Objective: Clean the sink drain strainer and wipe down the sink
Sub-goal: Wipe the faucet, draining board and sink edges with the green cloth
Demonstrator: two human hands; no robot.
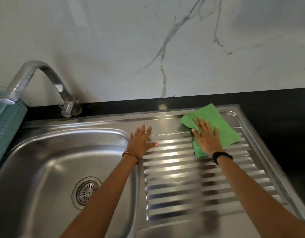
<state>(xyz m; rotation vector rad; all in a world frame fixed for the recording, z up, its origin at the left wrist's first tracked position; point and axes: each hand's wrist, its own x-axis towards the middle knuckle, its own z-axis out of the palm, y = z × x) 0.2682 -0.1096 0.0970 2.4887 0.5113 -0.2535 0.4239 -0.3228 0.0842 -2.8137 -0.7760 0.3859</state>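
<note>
A stainless steel sink (45, 152) fills the lower left, with a round drain strainer (86, 192) seated in its bottom. To its right lies the ribbed steel drainboard (191, 186). A folded green cloth (218, 124) lies on the far part of the drainboard. My right hand (207, 137) presses flat on the cloth with straight, spread fingers. My left hand (140, 140) rests flat with straight fingers on the rim between basin and drainboard, holding nothing.
A curved chrome faucet (40, 78) rises at the back left, its spout over a teal object (5, 127) at the left edge. A black countertop (277, 121) surrounds the sink, and a white marble wall (148, 40) stands behind.
</note>
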